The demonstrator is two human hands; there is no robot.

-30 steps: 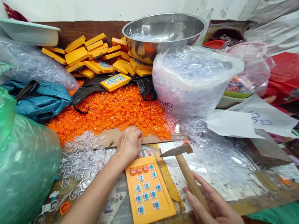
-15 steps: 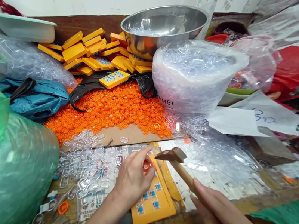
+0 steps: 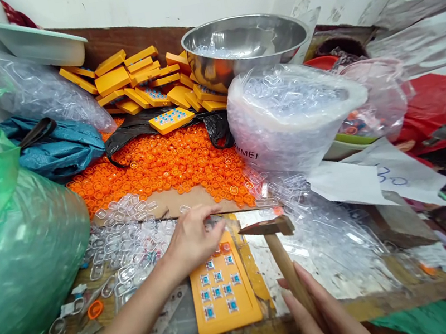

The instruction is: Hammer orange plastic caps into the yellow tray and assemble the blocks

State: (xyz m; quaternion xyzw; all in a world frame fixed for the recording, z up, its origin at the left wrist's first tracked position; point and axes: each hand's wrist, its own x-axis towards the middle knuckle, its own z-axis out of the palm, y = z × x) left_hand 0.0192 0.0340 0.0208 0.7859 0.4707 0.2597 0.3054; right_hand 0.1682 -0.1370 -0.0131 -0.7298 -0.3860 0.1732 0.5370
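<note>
Orange caps top the flat yellow plastic tray point(image 3: 223, 288) at lower centre; left hand point(image 3: 194, 238) fingers pinch there, right hand point(image 3: 327, 320) fingers wrap the wooden-handled hammer point(image 3: 281, 253).

– Hidden items?
– Top row of the yellow tray point(image 3: 225, 296): covered by the left hand point(image 3: 194, 238); fingertip contents too blurred to tell. Hammer point(image 3: 280, 248): lower handle concealed inside the right hand point(image 3: 330, 322).

– Cut off?
– Right hand and left forearm: bottom edge. Green bag point(image 3: 7, 223): left edge.

– Unreadable?
– White bucket point(image 3: 284, 123): lettering partly hidden by film. Paper point(image 3: 394, 176): blue writing indistinct.
</note>
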